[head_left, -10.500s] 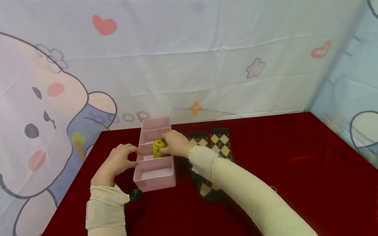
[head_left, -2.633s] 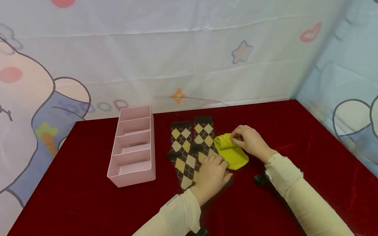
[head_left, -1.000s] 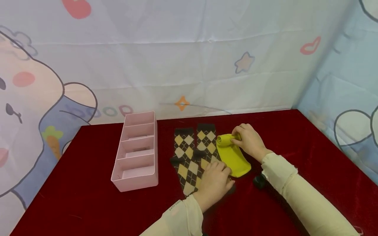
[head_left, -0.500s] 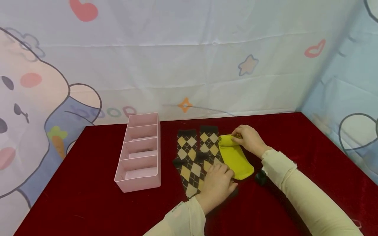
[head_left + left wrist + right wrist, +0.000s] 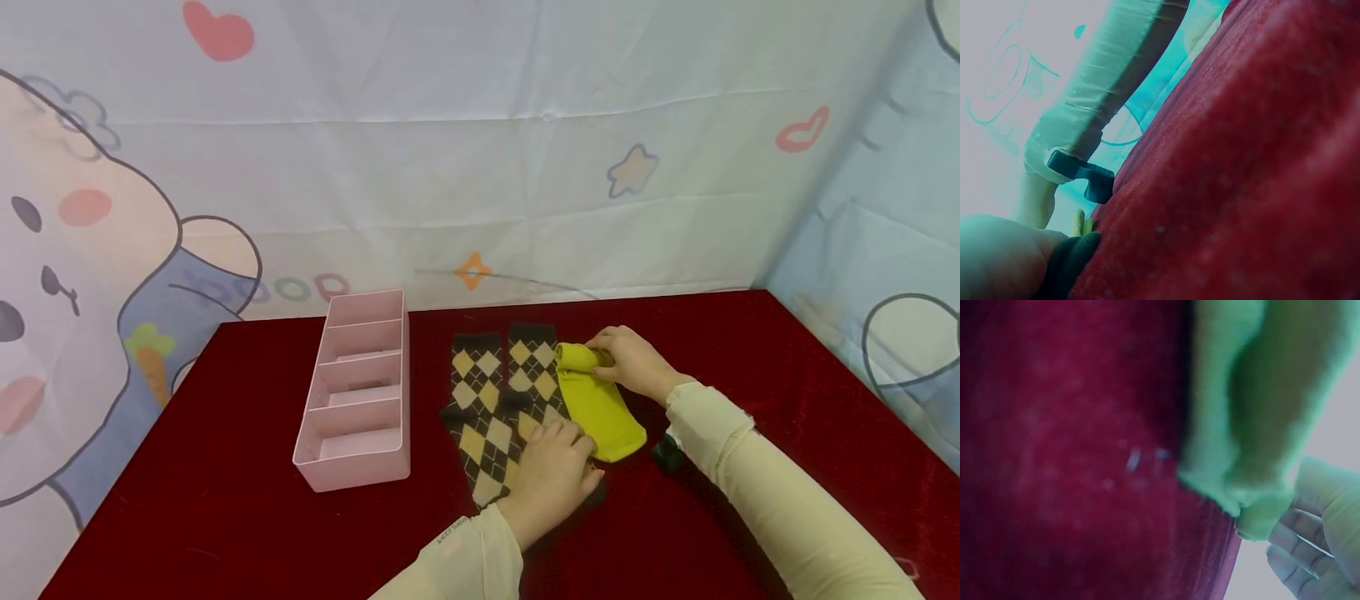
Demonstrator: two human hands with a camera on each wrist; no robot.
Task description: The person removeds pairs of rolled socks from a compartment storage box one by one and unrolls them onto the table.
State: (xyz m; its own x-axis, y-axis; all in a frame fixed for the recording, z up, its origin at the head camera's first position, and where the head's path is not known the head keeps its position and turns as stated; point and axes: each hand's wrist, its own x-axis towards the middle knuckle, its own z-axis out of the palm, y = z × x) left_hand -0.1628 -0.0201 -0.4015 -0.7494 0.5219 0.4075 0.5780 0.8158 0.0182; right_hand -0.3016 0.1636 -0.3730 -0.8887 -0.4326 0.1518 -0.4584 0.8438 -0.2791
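Note:
A bright yellow sock (image 5: 600, 417) lies partly flat on the red cloth, its far end still a small roll. My right hand (image 5: 633, 362) holds the right end of that roll between thumb and fingers. In the right wrist view the sock (image 5: 1216, 462) looms close beside the curled fingers of the right hand (image 5: 1325, 534). My left hand (image 5: 551, 471) rests with bent, relaxed fingers on the dark argyle socks (image 5: 480, 433), its fingertips near the yellow sock's left edge. Those socks, patterned in yellow and cream diamonds, lie flat and overlapping; the hand covers their lower right part.
A pink box (image 5: 352, 479) with several compartments stands left of the socks, nothing showing in its compartments. A black wrist camera (image 5: 667, 454) hangs under the right cuff. The red cloth (image 5: 225, 517) reaches back to a printed fabric wall (image 5: 465, 167).
Earlier the right hand held the rolled yellow sock in the box. It then came right of the argyle socks, where its flat part has grown longer and the roll smaller. The left hand stayed there lately.

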